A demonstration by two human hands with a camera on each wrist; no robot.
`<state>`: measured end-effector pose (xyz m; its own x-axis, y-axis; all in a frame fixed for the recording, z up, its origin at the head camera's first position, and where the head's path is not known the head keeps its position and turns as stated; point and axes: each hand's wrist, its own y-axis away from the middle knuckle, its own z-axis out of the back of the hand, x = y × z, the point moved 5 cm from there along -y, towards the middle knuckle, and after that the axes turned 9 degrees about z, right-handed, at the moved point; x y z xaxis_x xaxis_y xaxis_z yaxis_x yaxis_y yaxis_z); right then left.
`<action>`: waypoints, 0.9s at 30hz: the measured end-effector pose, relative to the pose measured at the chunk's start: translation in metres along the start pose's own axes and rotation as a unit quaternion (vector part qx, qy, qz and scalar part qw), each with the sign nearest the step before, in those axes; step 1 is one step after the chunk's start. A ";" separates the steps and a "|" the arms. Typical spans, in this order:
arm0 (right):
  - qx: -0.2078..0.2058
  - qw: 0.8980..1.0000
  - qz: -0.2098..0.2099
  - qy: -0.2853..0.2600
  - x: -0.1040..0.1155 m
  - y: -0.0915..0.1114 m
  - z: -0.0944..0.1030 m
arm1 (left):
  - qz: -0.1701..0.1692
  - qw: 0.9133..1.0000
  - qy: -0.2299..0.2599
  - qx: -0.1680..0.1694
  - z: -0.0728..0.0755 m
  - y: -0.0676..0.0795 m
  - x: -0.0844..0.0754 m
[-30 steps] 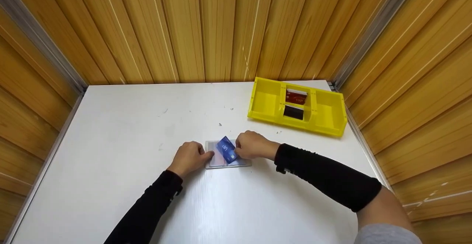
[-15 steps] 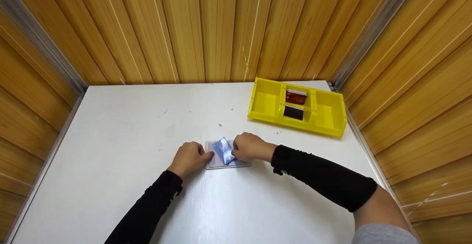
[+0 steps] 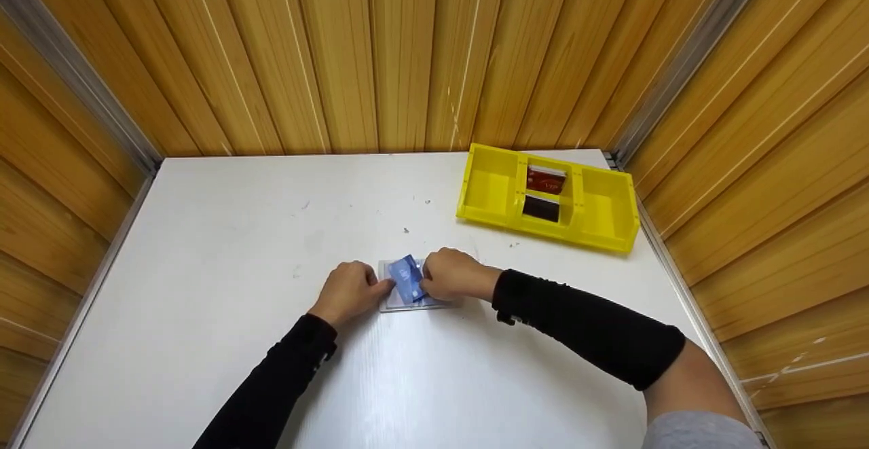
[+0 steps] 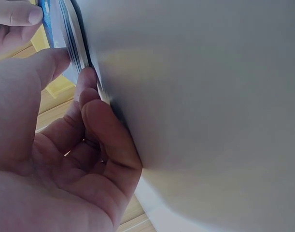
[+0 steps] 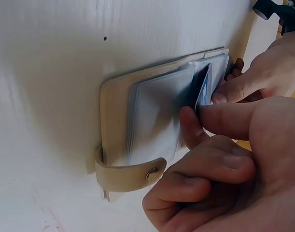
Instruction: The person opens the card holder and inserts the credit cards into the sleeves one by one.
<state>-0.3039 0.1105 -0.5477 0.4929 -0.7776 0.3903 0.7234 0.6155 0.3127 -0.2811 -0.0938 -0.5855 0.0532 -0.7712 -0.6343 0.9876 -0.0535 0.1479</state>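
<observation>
An opened card holder (image 3: 397, 305) with a cream cover, clear plastic sleeves and a snap strap (image 5: 133, 175) lies on the table. My left hand (image 3: 347, 289) grips its left edge, thumb on top and fingertips underneath in the left wrist view. Between the thumb and index finger of my right hand (image 3: 451, 274) is a blue card (image 3: 405, 279), pinched by its right edge. The card lies tilted over the left-hand sleeves, partly inside a clear pocket in the right wrist view. How deep it sits in the pocket is hidden.
A yellow tray (image 3: 490, 217) with three compartments stands at the back right of the white table (image 3: 237, 245). Its middle compartment holds red cards (image 3: 545, 181) and dark cards (image 3: 541, 208). Wood-look panels (image 3: 400, 55) enclose the table behind and at both sides.
My right hand has shifted a little left and toward me, carrying the blue card further over the left sleeves. The left hand keeps its grip in the same place.
</observation>
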 end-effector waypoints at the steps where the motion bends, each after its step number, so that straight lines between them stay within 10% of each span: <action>1: 0.002 1.000 -0.003 0.000 0.000 0.000 -0.001 | 0.000 1.000 0.000 0.001 0.000 0.000 0.000; 27: 0.025 0.999 0.024 0.007 0.013 -0.006 -0.010 | -0.005 1.000 -0.002 0.005 -0.001 -0.002 0.003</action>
<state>-0.2973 0.0957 -0.5531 0.5329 -0.7491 0.3936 0.6746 0.6569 0.3368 -0.2832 -0.0953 -0.5878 0.0428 -0.7730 -0.6330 0.9865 -0.0675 0.1490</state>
